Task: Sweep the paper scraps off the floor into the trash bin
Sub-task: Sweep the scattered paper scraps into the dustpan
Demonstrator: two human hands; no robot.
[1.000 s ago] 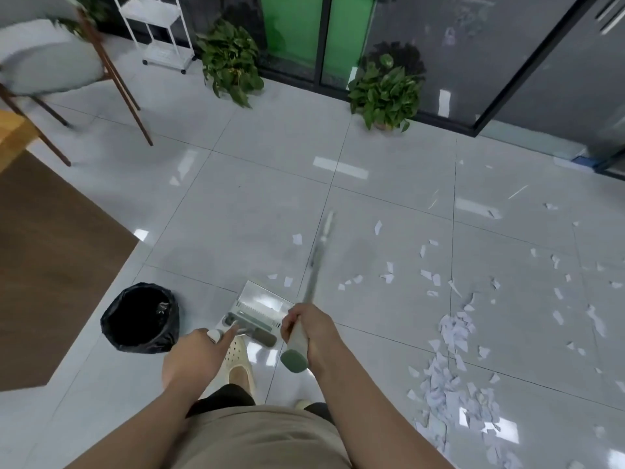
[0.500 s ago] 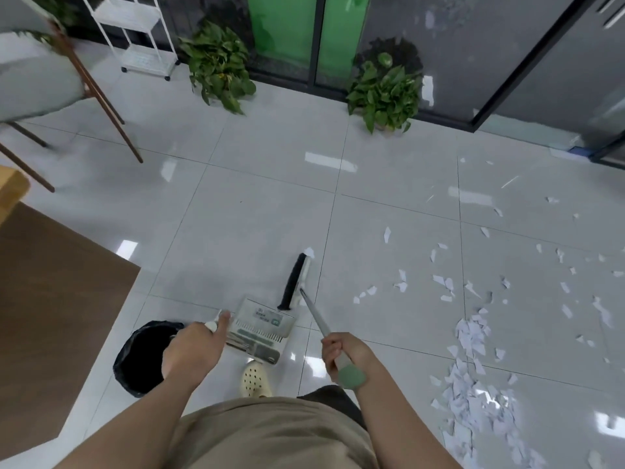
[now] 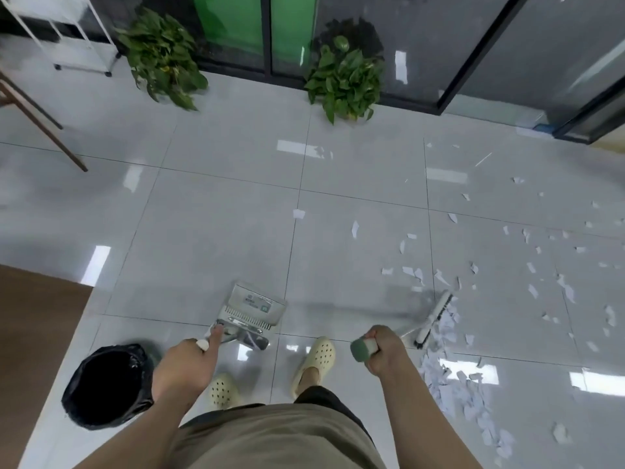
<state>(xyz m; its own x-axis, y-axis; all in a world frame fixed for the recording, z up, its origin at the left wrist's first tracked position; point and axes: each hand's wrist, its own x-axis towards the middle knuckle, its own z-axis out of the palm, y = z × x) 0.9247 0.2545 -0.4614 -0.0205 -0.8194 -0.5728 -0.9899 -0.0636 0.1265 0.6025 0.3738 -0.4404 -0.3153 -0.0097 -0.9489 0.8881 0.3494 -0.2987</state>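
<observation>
Nearest, right hand [image 3: 380, 350] wrapped round broom handle, left hand [image 3: 184, 365] gripping dustpan [image 3: 252, 308] handle. Just right of right hand, heaped paper scraps [image 3: 453, 377] touching broom head [image 3: 434, 318]. Trash bin [image 3: 106, 385] just left of left hand, opposite side from scraps.

White paper scraps [image 3: 449, 377] heaped and scattered on grey tiles, black-lined trash bin [image 3: 105, 387] upright, well apart

two potted plants [image 3: 162, 52], white rack [image 3: 64, 35], chair leg [image 3: 40, 120]
</observation>
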